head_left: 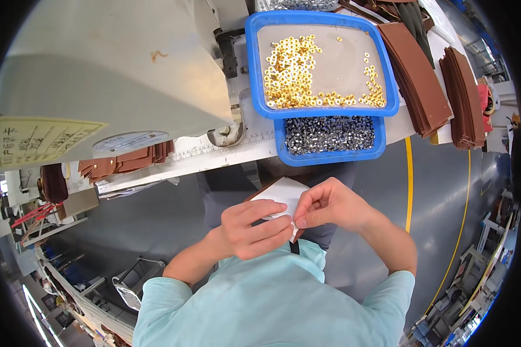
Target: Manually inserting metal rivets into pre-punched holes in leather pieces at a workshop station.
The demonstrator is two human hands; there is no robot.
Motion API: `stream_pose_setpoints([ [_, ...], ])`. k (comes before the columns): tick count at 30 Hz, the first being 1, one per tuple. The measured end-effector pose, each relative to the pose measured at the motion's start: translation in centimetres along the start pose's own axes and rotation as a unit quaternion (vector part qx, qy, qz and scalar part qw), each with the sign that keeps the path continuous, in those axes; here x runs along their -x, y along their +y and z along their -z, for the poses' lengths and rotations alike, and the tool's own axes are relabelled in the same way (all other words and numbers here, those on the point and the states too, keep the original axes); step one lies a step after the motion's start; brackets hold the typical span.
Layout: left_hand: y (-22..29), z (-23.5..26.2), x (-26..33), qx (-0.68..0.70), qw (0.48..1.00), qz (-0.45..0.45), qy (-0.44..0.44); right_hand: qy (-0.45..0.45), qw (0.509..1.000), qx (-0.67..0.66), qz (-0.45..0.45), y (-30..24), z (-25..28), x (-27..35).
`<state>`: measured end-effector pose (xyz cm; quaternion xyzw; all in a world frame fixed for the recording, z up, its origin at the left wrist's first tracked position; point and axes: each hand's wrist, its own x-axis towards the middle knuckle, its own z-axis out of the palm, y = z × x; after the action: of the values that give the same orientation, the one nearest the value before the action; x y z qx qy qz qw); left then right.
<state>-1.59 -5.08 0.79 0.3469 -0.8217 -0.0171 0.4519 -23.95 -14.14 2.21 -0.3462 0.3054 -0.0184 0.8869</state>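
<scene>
Close to my body, over my lap, I hold a flat piece with a white face (285, 192) and brown leather-like edges. My left hand (253, 229) is closed on its near left part, fingers lying across the white surface. At the near corner, the thumb and index finger of my right hand (331, 206) pinch the white layer. Whether that layer is being lifted from the brown one, I cannot tell. Beyond my hands, on the table, a blue tray (251, 63) holds many small gold ring-shaped fittings (289, 72).
Under that tray sits a second blue tray (331, 159) of small silver metal pieces (330, 136). Brown leather strips lie stacked (414, 81) on the right, beside another stack (463, 98). A large pale machine (116, 69) fills the upper left, with brown pieces (127, 163) near its base.
</scene>
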Motion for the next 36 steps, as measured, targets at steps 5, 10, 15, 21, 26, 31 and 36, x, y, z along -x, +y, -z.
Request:
stream_pose_setpoints([
  [5, -0.1, 0.6, 0.4, -0.004, 1.000, 0.019, -0.020, 0.049, 0.991, 0.038, 0.120, 1.3, -1.2, -0.4],
  [10, 0.2, 0.1, 0.4, 0.061, 0.994, 0.091, -0.017, 0.142, 0.867, 0.374, 0.297, 1.7, -2.3, 0.8],
  [15, 1.3, -0.7, 0.9, 0.113, 0.977, 0.177, 0.024, 0.148, 0.802, 0.439, 0.376, 0.9, -2.5, 0.9],
  [21, 1.7, 0.1, 0.4, 0.164, 0.963, 0.212, 0.017, 0.167, 0.746, 0.496, 0.412, 1.9, -1.6, -0.2],
  [26, 2.1, 1.0, -0.8, 0.184, 0.930, 0.319, 0.015, 0.181, 0.699, 0.523, 0.453, 1.6, -2.3, -0.9],
  [31, 2.1, 1.0, 0.5, 0.120, 0.949, 0.280, -0.075, 0.203, 0.650, 0.530, 0.506, 2.2, -3.0, -1.5],
  [36, 2.4, 1.3, 1.3, 0.066, 0.952, 0.287, -0.080, 0.182, 0.658, 0.522, 0.512, 3.0, -3.5, -2.4],
])
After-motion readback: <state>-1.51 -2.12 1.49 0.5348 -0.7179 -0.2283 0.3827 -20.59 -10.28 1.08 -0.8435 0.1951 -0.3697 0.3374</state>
